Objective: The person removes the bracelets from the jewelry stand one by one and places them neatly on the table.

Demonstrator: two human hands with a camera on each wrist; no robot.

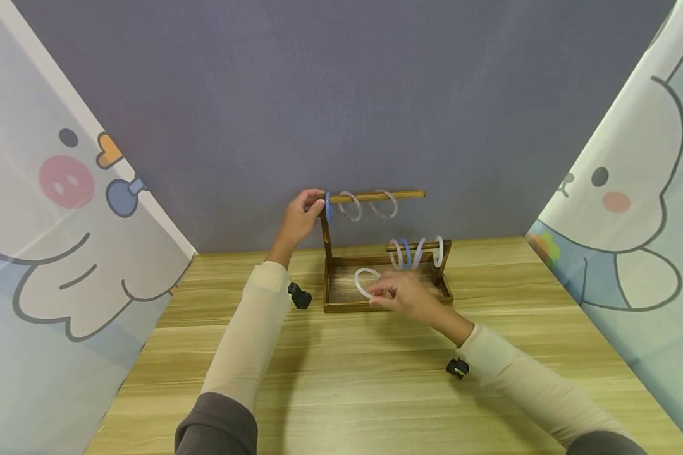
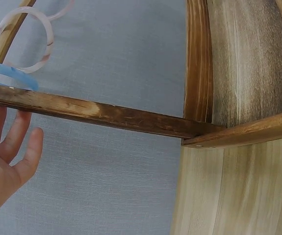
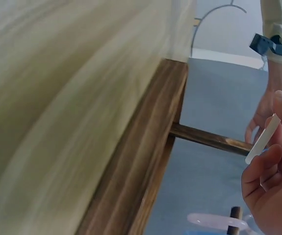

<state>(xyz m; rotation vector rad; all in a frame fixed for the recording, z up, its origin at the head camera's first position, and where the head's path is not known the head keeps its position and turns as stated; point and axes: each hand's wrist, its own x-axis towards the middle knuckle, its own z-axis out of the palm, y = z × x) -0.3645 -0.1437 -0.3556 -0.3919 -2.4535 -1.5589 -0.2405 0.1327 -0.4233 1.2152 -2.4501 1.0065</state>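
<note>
A dark wooden bangle rack (image 1: 412, 194) stands at the back of the table, with a taller bar on the left and a shorter bar on the right above a shallow tray. My left hand (image 1: 300, 218) grips the top of the tall post; in the left wrist view several fingertips touch the post (image 2: 96, 111). Beside it a blue bangle (image 1: 328, 207) hangs on the upper bar, then two pale bangles farther right. My right hand (image 1: 408, 296) pinches a white bangle (image 1: 356, 282) between thumb and fingers, in front of the tray. The bangle's edge (image 3: 262, 141) shows in the right wrist view.
Pink, blue, lilac and white bangles (image 1: 439, 251) hang on the shorter bar (image 1: 395, 248). Black devices (image 1: 300, 296) are attached at both wrists. A grey panel (image 1: 341, 114) rises behind the rack, and cartoon-printed panels flank the wood-grain table (image 1: 364, 392).
</note>
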